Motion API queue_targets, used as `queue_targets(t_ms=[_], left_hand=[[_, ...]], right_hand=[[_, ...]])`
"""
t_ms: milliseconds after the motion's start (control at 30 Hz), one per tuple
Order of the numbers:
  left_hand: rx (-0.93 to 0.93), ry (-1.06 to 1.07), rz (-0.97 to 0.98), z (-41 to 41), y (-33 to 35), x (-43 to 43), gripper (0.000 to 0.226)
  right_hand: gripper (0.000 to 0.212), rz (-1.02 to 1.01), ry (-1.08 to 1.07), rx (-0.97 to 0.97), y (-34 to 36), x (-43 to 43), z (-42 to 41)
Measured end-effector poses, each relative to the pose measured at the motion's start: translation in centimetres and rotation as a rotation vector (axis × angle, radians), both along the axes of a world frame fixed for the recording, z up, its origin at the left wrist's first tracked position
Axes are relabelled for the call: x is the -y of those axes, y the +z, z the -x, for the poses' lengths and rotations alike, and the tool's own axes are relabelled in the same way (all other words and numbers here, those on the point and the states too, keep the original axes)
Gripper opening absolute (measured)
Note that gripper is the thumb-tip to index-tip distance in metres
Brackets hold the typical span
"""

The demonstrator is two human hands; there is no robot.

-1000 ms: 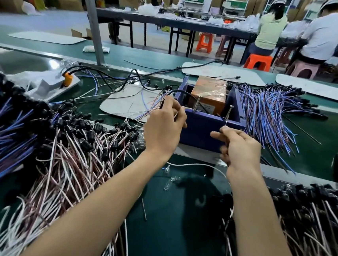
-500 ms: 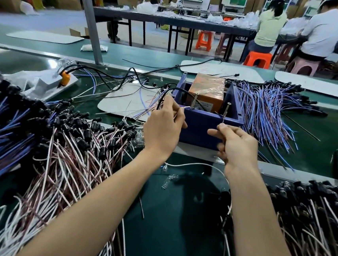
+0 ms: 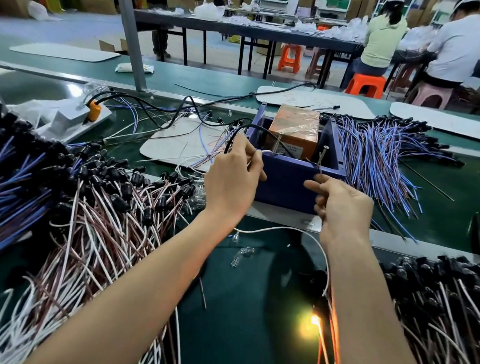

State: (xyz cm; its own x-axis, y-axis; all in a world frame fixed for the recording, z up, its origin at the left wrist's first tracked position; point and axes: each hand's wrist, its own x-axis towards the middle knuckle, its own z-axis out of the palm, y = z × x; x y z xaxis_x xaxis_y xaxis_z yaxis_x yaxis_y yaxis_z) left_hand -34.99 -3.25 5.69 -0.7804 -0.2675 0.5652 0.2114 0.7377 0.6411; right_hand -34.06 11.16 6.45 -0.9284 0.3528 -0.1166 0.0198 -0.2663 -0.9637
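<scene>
As the white lead loops out from under the right wrist, its lamp end glows orange beside the right forearm, so the step in hand looks like a live test of one lamp lead. The left hand pinches one wire end against the screw just beyond its fingertips. The right hand, fingers curled, seems to pinch the other end at the second screw above its thumb. Both screws stand on the blue box in front of the hands, with an orange block inside it. Next, I judge, both ends must lift off together and the lead be sorted: a heap of leads lies left of the left arm, a second heap right of the right arm.
</scene>
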Motion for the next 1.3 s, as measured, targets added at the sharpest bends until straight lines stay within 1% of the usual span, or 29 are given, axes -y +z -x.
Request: queue_targets(t_ms=[267,1300], left_hand=[[-0.002,0.017,0.004,0.19,0.02,0.12,0.014],[0.029,0.006,0.027,0.20,-0.22,0.18,0.013]], right_hand=[[0.024,-0.063,0.043,-0.056,0.07,0.09,-0.29],[0.020,-0.093,0.078,-0.023,0.07,-0.14,-0.66]])
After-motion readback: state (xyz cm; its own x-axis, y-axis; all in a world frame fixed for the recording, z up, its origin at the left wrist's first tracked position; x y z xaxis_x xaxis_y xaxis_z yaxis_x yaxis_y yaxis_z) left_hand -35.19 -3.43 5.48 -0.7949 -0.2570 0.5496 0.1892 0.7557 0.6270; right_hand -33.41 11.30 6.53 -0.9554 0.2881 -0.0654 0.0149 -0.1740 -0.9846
